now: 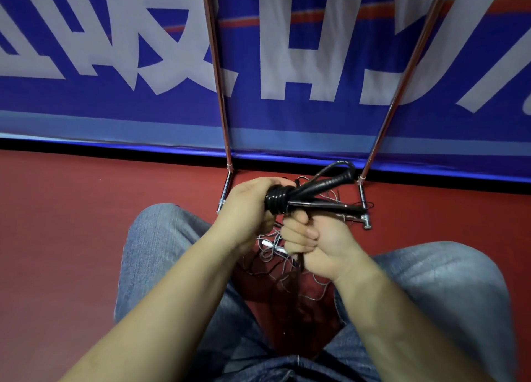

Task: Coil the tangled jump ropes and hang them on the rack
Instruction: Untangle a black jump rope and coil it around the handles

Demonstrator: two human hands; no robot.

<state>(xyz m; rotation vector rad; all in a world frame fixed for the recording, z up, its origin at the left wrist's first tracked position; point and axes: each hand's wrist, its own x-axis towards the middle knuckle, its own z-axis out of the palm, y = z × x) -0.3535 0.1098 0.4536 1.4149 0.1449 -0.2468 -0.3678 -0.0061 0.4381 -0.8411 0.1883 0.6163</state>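
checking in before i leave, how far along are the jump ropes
Early to midway. Done: something dark hangs at the rack's top, too cropped to identify. In hand: left hand grips a wound black jump rope bundle; right hand pulls its end. Left: tangled ropes on the floor.

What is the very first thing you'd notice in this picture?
Right in the middle, the left hand and the right hand grip a black jump rope wound into a tight coil. Under them, a tangle of thin ropes lies on the red floor. Behind stands a big blue banner with huge white letters.
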